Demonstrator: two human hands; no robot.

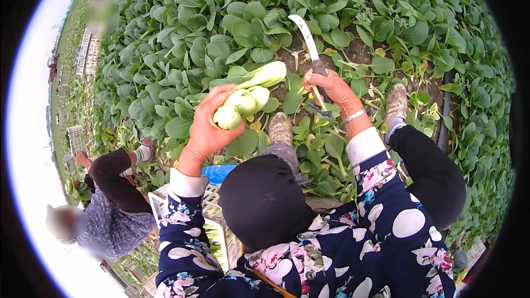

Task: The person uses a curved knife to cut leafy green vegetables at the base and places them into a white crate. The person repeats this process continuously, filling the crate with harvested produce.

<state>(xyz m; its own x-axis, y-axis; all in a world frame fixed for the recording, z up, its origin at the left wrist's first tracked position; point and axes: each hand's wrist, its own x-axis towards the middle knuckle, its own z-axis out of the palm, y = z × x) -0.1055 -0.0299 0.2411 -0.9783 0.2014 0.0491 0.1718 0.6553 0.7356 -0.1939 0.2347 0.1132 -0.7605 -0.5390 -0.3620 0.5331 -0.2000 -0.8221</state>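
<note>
My left hand (209, 122) is closed around several heads of bok choy (242, 103), their pale, rounded bases turned towards me and to the right. One head with longer light-green stalks (265, 75) lies across the top of the bunch. To the right, my right hand (333, 87) grips the dark handle of a curved harvesting knife (306, 37). Its bright blade points up and away from me, apart from the bunch. Below that hand, cut leaves and stems (331, 145) litter the soil between my shoes.
Uncut bok choy (232, 29) grows densely ahead and to the right. A white plastic crate (213, 198) with greens stands beside my left knee. At far left another person (116, 211) crouches near more crates (76, 138). A dark hose (446, 107) runs along the right.
</note>
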